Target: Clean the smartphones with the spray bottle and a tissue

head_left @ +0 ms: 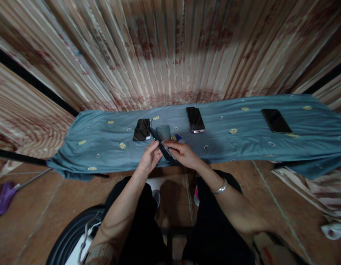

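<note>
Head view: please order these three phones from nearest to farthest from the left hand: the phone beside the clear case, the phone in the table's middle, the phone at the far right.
From the left hand:
1. Phone beside the clear case, just above-left of it.
2. Middle phone, to the right.
3. Far-right phone, near the table's right end.

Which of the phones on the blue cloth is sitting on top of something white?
The leftmost lying phone, just beyond the left hand. A white edge shows along its right side; the middle phone and far-right phone lie directly on the blue cloth.
</note>
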The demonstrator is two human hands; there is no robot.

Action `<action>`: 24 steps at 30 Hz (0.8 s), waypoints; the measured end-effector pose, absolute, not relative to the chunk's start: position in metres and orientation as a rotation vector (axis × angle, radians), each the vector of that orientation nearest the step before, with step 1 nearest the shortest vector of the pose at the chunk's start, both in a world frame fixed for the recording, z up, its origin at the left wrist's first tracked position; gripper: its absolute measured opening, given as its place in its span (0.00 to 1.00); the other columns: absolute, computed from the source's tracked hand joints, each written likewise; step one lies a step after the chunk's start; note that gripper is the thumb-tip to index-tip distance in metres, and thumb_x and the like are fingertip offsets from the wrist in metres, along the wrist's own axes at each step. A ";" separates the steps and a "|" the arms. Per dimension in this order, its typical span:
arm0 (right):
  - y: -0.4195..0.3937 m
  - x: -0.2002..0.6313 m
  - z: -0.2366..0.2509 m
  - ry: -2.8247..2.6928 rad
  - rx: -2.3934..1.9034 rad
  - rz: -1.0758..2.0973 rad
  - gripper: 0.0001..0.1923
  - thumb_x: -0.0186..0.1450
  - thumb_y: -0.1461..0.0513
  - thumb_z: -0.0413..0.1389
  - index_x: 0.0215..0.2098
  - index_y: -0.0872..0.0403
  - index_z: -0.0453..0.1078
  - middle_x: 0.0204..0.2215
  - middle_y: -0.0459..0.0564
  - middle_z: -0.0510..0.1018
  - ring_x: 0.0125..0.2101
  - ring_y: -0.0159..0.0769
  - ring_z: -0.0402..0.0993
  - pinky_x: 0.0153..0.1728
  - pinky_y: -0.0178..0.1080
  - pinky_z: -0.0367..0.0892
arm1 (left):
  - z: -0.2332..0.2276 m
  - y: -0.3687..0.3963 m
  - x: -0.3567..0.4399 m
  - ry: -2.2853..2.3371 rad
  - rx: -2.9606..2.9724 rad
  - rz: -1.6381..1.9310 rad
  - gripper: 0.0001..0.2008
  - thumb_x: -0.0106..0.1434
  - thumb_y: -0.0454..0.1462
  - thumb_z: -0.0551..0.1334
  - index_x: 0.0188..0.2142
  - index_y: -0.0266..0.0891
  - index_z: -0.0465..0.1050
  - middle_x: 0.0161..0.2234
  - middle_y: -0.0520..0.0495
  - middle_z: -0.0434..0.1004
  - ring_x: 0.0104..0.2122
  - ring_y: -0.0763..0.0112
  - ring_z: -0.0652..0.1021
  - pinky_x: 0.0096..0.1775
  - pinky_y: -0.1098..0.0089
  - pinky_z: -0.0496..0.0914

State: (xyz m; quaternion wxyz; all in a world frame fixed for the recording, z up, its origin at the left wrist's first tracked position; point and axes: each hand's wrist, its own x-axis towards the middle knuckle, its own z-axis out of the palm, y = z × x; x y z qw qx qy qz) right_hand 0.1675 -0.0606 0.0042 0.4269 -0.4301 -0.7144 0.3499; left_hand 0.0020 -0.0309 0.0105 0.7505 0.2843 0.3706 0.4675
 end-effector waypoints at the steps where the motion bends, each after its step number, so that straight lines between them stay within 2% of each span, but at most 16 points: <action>1: -0.061 0.167 0.004 -1.782 -1.063 0.883 0.21 0.66 0.67 0.52 0.54 0.48 0.74 0.56 0.48 0.77 0.58 0.39 0.71 0.61 0.46 0.64 | 0.011 -0.030 0.002 0.811 0.609 1.023 0.11 0.55 0.38 0.67 0.36 0.34 0.75 0.35 0.41 0.83 0.42 0.60 0.82 0.48 0.64 0.75; 6: -0.061 0.168 0.004 -1.749 -0.983 0.965 0.19 0.66 0.67 0.52 0.52 0.47 0.76 0.54 0.47 0.78 0.57 0.38 0.73 0.60 0.45 0.65 | 0.012 -0.025 0.000 0.841 0.559 1.032 0.11 0.59 0.41 0.65 0.35 0.34 0.75 0.35 0.39 0.83 0.44 0.59 0.82 0.49 0.62 0.76; 13: -0.063 0.168 0.006 -1.662 -0.946 1.067 0.16 0.66 0.63 0.54 0.49 0.45 0.77 0.53 0.45 0.79 0.58 0.37 0.71 0.60 0.44 0.64 | 0.017 -0.025 0.002 0.897 0.521 1.046 0.12 0.62 0.43 0.63 0.32 0.35 0.75 0.28 0.42 0.82 0.40 0.60 0.83 0.46 0.63 0.77; 20: -0.069 0.164 0.011 -1.676 -0.968 0.990 0.17 0.65 0.59 0.57 0.52 0.48 0.75 0.54 0.50 0.78 0.56 0.40 0.73 0.59 0.44 0.66 | 0.016 -0.029 0.006 0.927 0.595 1.056 0.12 0.59 0.43 0.67 0.31 0.34 0.75 0.30 0.42 0.83 0.40 0.61 0.83 0.44 0.66 0.77; 24: -0.070 0.163 0.014 -1.722 -0.963 0.930 0.19 0.64 0.55 0.60 0.53 0.50 0.74 0.53 0.51 0.79 0.54 0.41 0.75 0.57 0.44 0.68 | 0.012 -0.030 0.006 0.926 0.641 1.047 0.14 0.56 0.44 0.70 0.32 0.34 0.75 0.31 0.41 0.83 0.38 0.61 0.83 0.39 0.69 0.77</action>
